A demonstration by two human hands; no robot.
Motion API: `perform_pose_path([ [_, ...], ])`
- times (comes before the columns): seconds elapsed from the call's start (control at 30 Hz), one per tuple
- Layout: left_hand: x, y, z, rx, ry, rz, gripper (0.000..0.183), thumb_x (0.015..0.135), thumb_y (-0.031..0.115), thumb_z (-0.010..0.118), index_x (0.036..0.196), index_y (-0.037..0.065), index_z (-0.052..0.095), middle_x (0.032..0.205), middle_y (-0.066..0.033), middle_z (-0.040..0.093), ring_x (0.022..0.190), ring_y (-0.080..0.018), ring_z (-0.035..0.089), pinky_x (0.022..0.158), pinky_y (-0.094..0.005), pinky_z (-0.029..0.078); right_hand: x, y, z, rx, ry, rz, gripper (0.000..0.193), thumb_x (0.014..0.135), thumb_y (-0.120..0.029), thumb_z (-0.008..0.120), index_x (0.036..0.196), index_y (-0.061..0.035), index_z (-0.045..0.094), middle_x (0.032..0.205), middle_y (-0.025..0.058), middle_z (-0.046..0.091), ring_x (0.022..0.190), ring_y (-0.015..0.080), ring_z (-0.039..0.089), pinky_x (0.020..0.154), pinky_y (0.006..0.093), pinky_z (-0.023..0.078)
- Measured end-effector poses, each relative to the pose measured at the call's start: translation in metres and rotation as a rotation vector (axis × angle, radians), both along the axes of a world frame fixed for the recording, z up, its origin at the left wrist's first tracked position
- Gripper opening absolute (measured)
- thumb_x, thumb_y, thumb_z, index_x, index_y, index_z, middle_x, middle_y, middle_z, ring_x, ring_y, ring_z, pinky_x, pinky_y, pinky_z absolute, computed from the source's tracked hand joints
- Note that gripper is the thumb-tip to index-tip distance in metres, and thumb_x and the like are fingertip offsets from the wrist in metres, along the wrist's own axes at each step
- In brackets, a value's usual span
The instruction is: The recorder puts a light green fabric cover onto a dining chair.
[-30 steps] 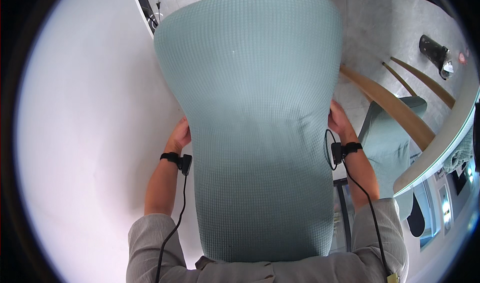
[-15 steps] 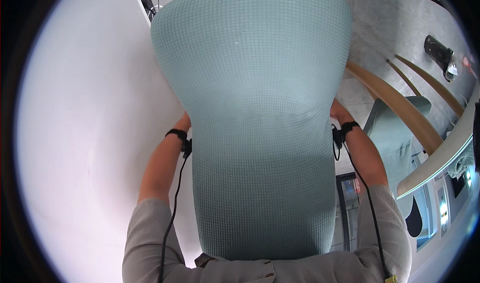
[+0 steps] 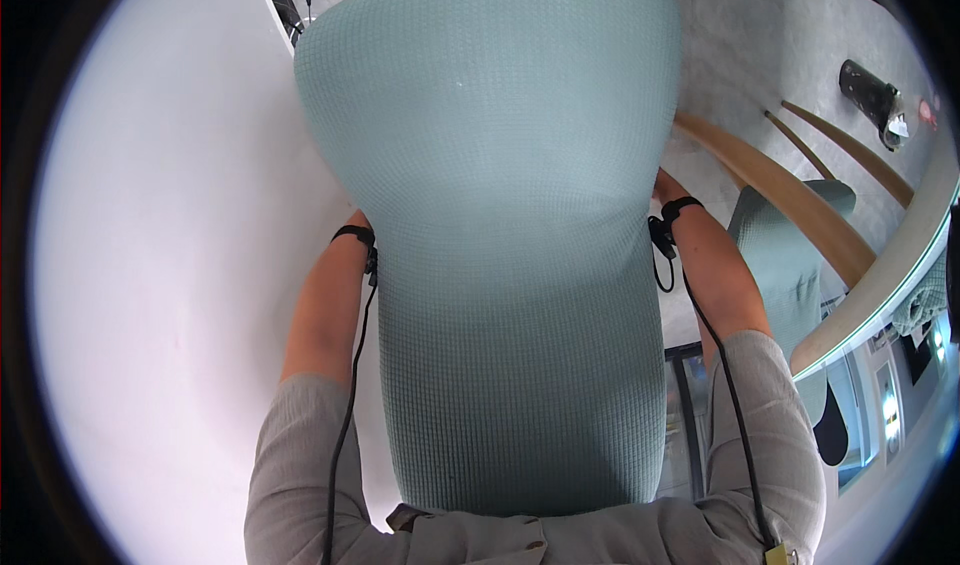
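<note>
A chair in a pale green waffle-textured cover (image 3: 515, 265) fills the middle of the head view, its wide part far off and its narrower part close to my body. My left hand (image 3: 359, 219) reaches to the left side of the cover where it narrows. On the opposite side, my right hand (image 3: 665, 187) is at the same narrowing. The cover hides the fingers of both hands, so their grip does not show. Small creases run across the fabric beside my right hand.
A white wall-like surface (image 3: 180, 265) stands close on the left. To the right are a round-edged table (image 3: 875, 295) with curved wooden legs (image 3: 785, 190) and another green-covered chair (image 3: 785, 240). A dark cylinder (image 3: 870, 97) lies on the grey floor (image 3: 735, 35).
Both hands have slid a little farther away along the cover's sides, the right one more. The chair sits slightly farther left in view, and its creases have shifted.
</note>
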State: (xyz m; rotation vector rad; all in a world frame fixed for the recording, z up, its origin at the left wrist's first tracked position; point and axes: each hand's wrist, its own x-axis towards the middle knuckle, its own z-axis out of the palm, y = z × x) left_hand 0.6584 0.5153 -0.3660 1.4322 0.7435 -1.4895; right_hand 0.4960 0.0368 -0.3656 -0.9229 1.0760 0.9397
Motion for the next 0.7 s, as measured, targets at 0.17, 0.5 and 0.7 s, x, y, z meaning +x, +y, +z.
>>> perform_pose_path([
  [0.17,0.008,0.008,-0.006,-0.05,-0.089,-0.146,0.059,0.1,0.042,0.05,0.137,-0.004,0.046,0.129,-0.0137,0.058,0.11,-0.0243,0.06,0.098,-0.0384,0.049,0.0,-0.008,-0.014,-0.005,-0.271,0.308,0.06,0.097,-0.043,0.054,0.141,-0.0021,0.045,0.135,0.016,0.054,0.121,0.0263,0.054,0.097,0.0425,0.047],
  [0.5,0.065,-0.044,0.175,0.26,-0.211,-0.181,0.054,0.097,0.048,0.055,0.117,-0.002,0.056,0.111,-0.014,0.064,0.1,-0.0201,0.063,0.078,-0.0386,0.057,-0.002,-0.029,0.133,-0.205,-0.117,0.038,0.042,0.095,-0.046,0.057,0.104,-0.0044,0.061,0.091,0.0037,0.064,0.086,0.0136,0.059,0.068,0.0325,0.049],
  [0.7,0.059,-0.064,0.173,0.371,-0.337,-0.801,0.048,0.094,0.044,0.062,0.084,-0.003,0.058,0.075,-0.0144,0.065,0.06,-0.0217,0.064,0.05,-0.0362,0.053,0.044,-0.005,0.166,-0.368,-0.239,0.928,0.053,0.088,-0.056,0.062,0.091,-0.0029,0.065,0.086,0.0132,0.067,0.083,0.0255,0.065,0.073,0.0397,0.051],
])
